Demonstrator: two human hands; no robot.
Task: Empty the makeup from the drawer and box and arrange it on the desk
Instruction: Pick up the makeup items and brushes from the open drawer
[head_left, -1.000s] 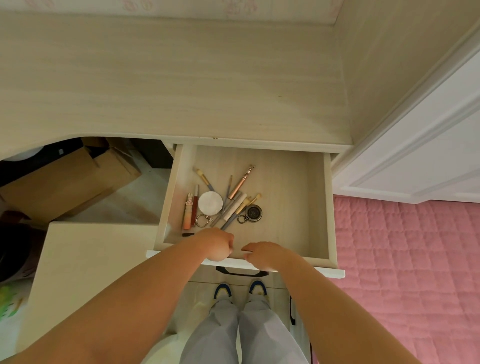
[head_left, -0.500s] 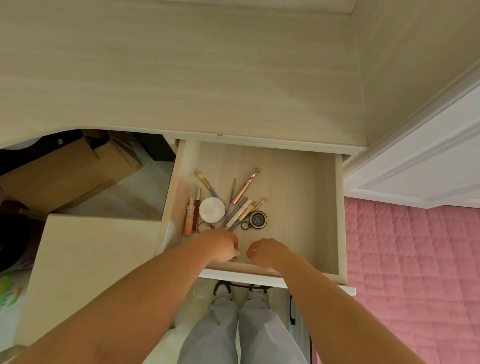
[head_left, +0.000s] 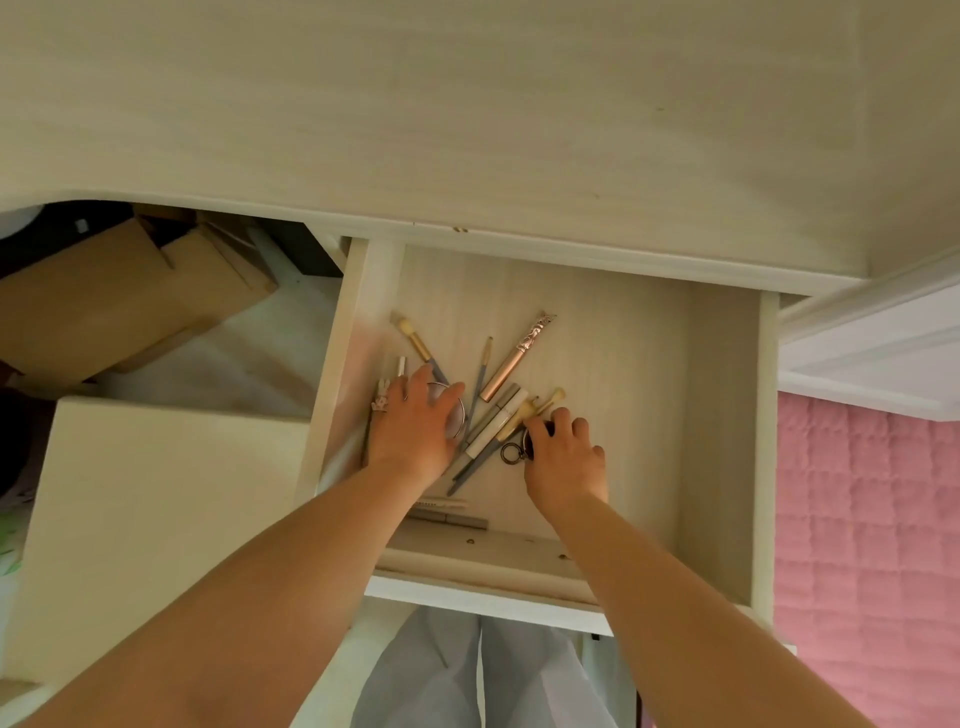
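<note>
The desk's drawer (head_left: 762, 467) stands pulled out below the bare desk top (head_left: 467, 104). Loose makeup lies inside: a rose-gold tube (head_left: 511, 361), a yellow-tipped brush (head_left: 415, 338), a thin blue pencil (head_left: 483, 369), and pale tubes and brushes (head_left: 493, 421) in a crossed heap. My left hand (head_left: 415, 426) covers the round white compact (head_left: 458, 415), fingers and thumb curled round its rim. My right hand (head_left: 566, 457) pinches a small dark round case (head_left: 537, 434) with a metal key ring (head_left: 511, 453). Two thin sticks (head_left: 447, 512) lie near the drawer's front.
A cardboard box (head_left: 119, 296) sits under the desk at left. A pale stool or cabinet top (head_left: 156, 493) stands left of the drawer. A pink quilt (head_left: 872, 545) and a white panel (head_left: 883, 353) lie to the right. My legs (head_left: 467, 675) show below the drawer front.
The drawer has come further out. Both hands left its front edge and reached inside, the left onto the white compact, the right onto the dark round case.
</note>
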